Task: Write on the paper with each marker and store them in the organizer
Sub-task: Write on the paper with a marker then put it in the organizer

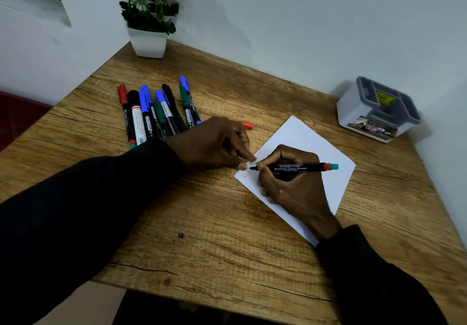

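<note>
Step in hand: writing with the first marker. Right hand (290,180) grips the uncapped black-bodied marker (298,167), tip on the paper (303,135) near its left corner, faint letters there. Left hand (214,142), fingers curled, pins that corner; red cap (246,124) lies just behind it. Capped markers (156,112) lie grouped at far left. Organizer (379,108) sits at the far right corner against the wall, compartments look empty. Next likely: recap, carry right; path over the table (227,236) is open.
</note>
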